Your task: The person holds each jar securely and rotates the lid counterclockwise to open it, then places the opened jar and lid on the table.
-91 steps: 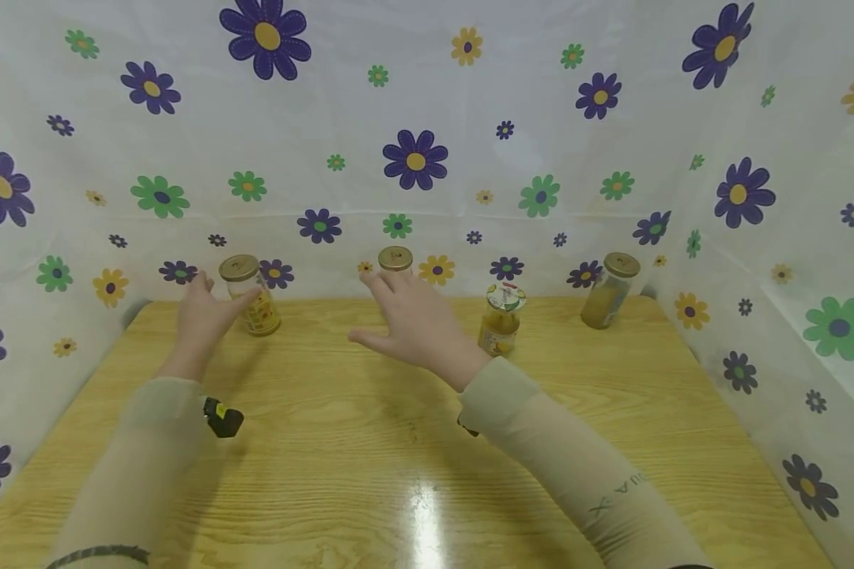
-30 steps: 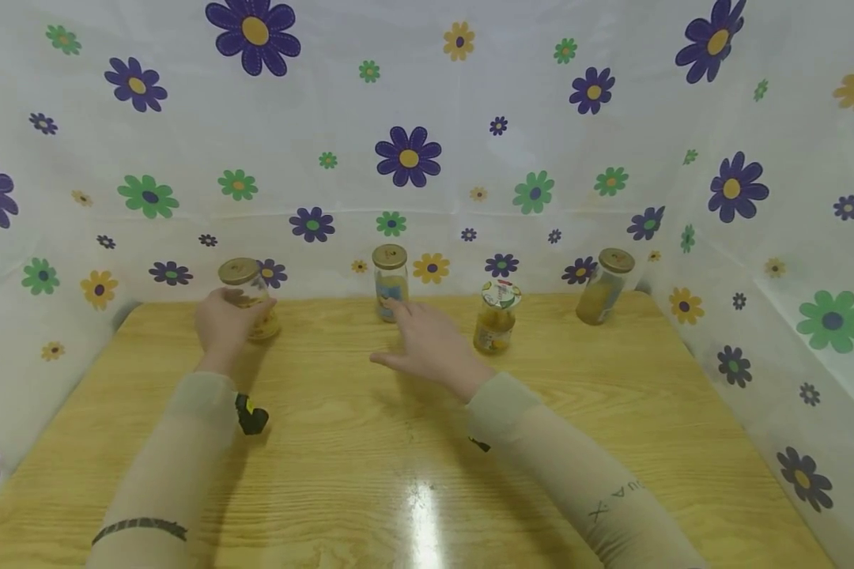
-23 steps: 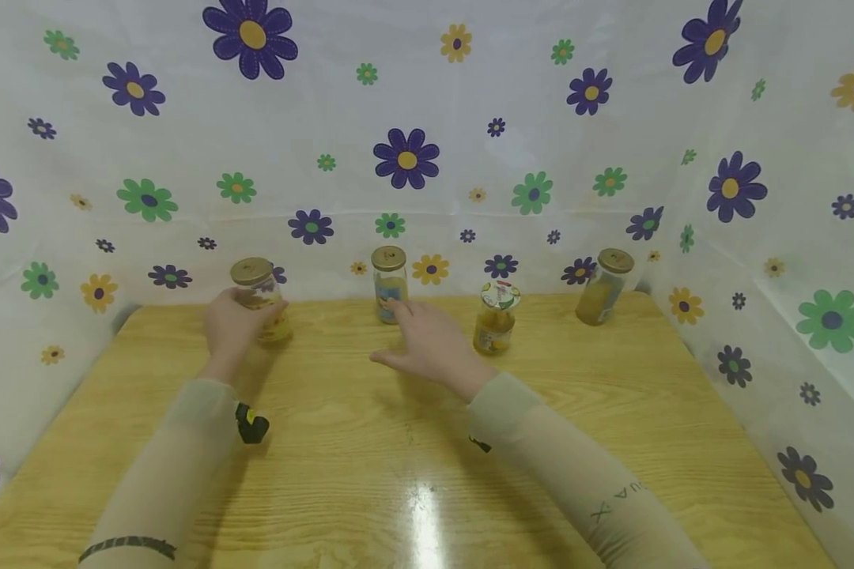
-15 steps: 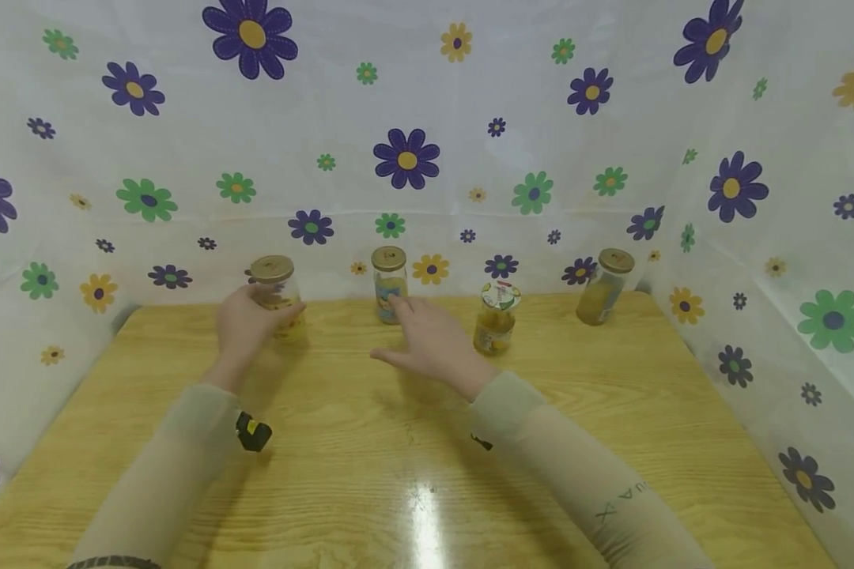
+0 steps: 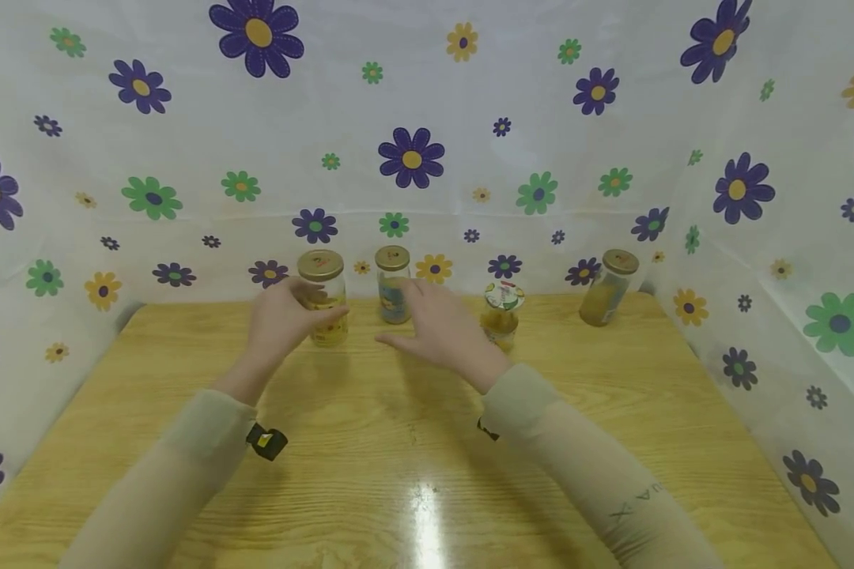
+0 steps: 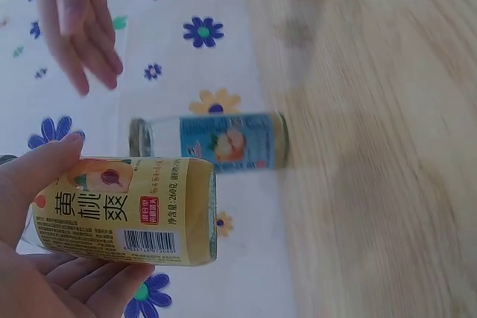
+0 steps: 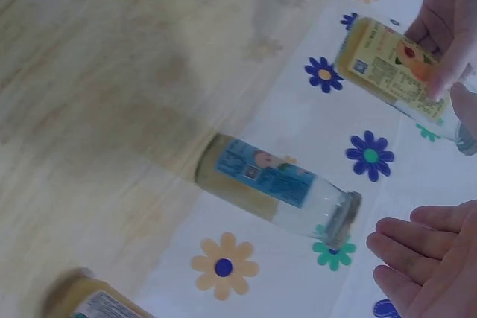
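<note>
My left hand [image 5: 281, 325] grips a glass jar [image 6: 134, 217] with a yellow label, Chinese lettering and a gold lid, thumb on one side and fingers on the other. In the right wrist view its base shows against the flowered cloth. Just right of it, a slimmer glass jar [image 5: 393, 304] with a blue label and gold lid stands upright on the table. My right hand [image 5: 447, 328] is beside that blue-labelled jar, fingers extended and thumb spread, holding nothing; its fingertips overlap the jar's edge in the head view, while the right wrist view shows them apart from its lid.
A short jar [image 5: 500, 324] with a patterned white lid stands behind my right wrist. Farther right, a gold-lidded jar [image 5: 607, 292] stands near the back corner. White flowered cloth [image 5: 455, 103] walls the wooden table [image 5: 413, 450] at the back and sides.
My left hand, open beside the yellow-labelled jar 3 s ago, has taken hold of it and carried it right, close to the blue-labelled jar. The right hand stays open, shifted slightly right.
</note>
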